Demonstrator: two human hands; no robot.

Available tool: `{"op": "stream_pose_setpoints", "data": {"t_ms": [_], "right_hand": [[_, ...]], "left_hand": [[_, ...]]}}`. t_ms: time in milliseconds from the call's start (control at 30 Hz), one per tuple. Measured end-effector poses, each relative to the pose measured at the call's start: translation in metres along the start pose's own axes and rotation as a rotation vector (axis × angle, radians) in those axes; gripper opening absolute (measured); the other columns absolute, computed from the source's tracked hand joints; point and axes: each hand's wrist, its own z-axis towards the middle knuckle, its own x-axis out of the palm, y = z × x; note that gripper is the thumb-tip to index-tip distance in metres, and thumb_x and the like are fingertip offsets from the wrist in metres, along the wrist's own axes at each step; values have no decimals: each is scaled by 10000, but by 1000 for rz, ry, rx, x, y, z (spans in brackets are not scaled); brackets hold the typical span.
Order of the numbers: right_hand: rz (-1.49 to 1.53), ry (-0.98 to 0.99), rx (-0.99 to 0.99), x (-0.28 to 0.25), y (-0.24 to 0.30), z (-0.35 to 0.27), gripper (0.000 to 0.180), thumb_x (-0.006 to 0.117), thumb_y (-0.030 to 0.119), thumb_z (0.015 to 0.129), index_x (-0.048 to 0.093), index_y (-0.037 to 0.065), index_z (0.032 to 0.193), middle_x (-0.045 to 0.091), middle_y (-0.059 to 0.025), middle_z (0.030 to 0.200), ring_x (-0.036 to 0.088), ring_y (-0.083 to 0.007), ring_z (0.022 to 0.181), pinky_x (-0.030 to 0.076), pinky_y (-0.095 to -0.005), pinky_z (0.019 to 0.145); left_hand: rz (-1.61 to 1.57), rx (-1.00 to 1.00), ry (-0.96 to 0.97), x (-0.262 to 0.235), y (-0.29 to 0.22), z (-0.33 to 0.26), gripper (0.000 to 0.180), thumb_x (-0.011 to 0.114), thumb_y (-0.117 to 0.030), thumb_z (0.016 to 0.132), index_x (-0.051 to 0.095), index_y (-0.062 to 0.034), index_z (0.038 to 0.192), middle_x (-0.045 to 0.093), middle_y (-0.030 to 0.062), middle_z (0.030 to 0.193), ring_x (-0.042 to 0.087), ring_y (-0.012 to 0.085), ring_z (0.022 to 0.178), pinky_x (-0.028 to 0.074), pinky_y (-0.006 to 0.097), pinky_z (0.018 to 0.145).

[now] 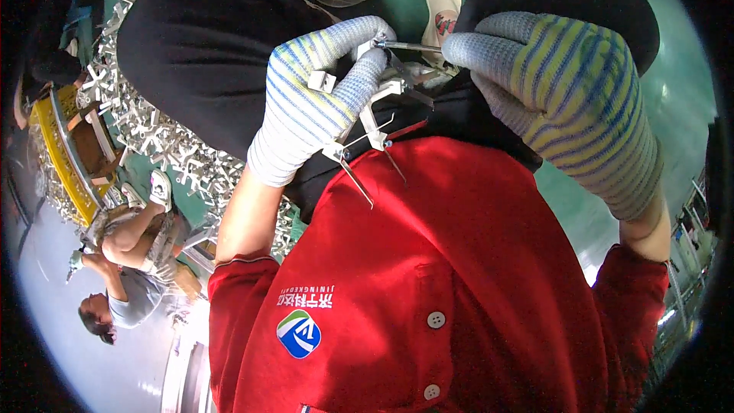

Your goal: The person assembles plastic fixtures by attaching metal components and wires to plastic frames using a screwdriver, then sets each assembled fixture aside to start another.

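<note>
Above the red shirt's round badge (299, 333), left hand (317, 99) grips white bracket (380, 111); right hand (566, 92) pinches thin rod (409, 47).

Striped knit cloth gloves, rough-textured, on left hand (313, 99) and right hand (566, 99); white matt bracket (378, 115) with bare, shiny metal wires; glossy green floor (673, 84).

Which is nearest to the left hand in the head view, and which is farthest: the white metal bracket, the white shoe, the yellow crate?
1. White metal bracket: held in the left hand.
2. White shoe: above, on the green floor.
3. Yellow crate: far left edge.
</note>
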Motion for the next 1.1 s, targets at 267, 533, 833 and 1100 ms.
{"op": "stream_pose_setpoints", "data": {"t_ms": [267,533,833,1100], "right_hand": [[897,243,370,13,-22,16,292,697,30,905,746,39,1193,735,-48,905,687,-142,769,548,-279,726],[671,168,357,28,-22,12,297,843,199,849,736,56,1087,702,-45,860,684,-210,782,553,-355,726],[650,183,190,27,-30,11,307,798,188,864,718,91,1144,694,-88,952,684,-264,812,551,-373,719],[1245,321,596,29,-39,17,287,833,267,873,719,76,1055,699,-17,767,685,-144,698,538,-317,611]], "left_hand": [[105,113,-26,3,11,-3,164,746,-63,912,778,-17,1066,774,167,893,764,293,777,589,347,736],[101,-11,-6,4,9,0,188,759,-104,912,788,-9,1072,777,180,910,763,311,795,588,364,752],[84,-62,42,0,4,-3,217,782,-125,901,796,-2,1079,783,203,938,768,317,812,592,364,768],[122,-69,22,4,5,-2,239,785,-117,906,796,13,1106,794,203,968,782,292,843,597,358,804]]}}
